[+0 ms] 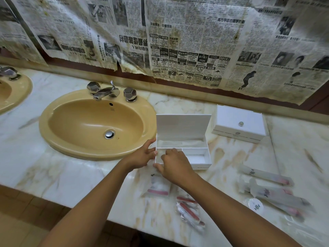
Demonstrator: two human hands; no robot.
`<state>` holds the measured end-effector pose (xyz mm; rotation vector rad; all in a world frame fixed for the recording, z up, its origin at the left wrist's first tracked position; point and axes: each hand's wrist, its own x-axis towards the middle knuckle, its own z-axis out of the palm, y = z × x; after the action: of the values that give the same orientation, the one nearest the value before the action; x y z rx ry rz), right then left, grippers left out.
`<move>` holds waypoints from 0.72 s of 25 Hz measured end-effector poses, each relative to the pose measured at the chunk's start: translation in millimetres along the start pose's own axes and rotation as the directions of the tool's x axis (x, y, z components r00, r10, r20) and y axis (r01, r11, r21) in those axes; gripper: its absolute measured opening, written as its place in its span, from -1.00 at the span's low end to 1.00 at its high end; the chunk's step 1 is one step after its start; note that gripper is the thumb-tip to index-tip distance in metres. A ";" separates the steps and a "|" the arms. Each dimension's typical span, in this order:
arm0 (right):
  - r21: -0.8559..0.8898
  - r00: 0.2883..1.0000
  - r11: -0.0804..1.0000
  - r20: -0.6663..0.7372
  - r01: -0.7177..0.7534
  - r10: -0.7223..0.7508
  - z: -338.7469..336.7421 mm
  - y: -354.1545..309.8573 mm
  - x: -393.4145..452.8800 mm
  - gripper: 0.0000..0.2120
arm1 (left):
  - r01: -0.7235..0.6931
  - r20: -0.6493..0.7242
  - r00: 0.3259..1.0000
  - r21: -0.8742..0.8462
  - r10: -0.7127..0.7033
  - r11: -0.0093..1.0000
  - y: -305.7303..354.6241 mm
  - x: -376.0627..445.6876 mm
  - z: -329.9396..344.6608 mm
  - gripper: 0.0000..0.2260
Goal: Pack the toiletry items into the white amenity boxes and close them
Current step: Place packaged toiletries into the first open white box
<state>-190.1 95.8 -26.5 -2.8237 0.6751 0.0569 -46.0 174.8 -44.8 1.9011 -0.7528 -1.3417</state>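
Observation:
An open white amenity box (199, 158) stands on the marble counter, its lid (183, 124) raised at the back. My left hand (142, 156) holds the box's left wall. My right hand (174, 165) reaches into the front left compartment with curled fingers; whether it holds anything there is hidden. A second white box (239, 123) with a knob sits closed at the back right. Sealed toiletry packets lie in front: a flat pouch (158, 186), small red-tipped packets (189, 213), long packets (267, 176) (279, 196) and a round white item (254, 205).
A tan oval sink (62, 125) with a chrome tap (106, 91) lies left of the box. A second sink (14, 90) shows at the far left. Newspaper (178, 41) covers the wall behind. The counter's front edge (89, 211) runs below my arms.

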 end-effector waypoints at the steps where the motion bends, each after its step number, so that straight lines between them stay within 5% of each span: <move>1: -0.007 0.994 0.999 -0.107 0.031 -0.032 -0.7 -3.1 -3.2 -0.69 | 0.003 0.000 1.000 -0.008 -0.003 1.000 1.5 -1.0 0.2 -0.52; 4: 0.028 0.968 0.993 -0.226 0.119 -0.109 5.3 -16.3 -15.8 -0.86 | -0.002 -0.003 1.000 -0.016 0.002 1.000 2.9 -3.0 1.1 -0.52; 10: 0.085 0.991 0.988 0.010 0.132 -0.133 32.0 -27.3 -40.7 -0.85 | 0.004 -0.010 1.000 -0.007 -0.004 1.000 5.1 -7.1 3.1 -0.52; 18: -0.016 0.985 0.991 0.119 0.130 -0.127 50.6 -26.9 -46.0 -0.72 | 0.005 -0.028 1.000 0.004 -0.005 1.000 5.7 -8.1 5.1 -0.52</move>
<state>-218.1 151.4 -65.4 -2.8523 0.4683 0.2082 -53.7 176.6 -37.0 1.9223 -0.7374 -1.3147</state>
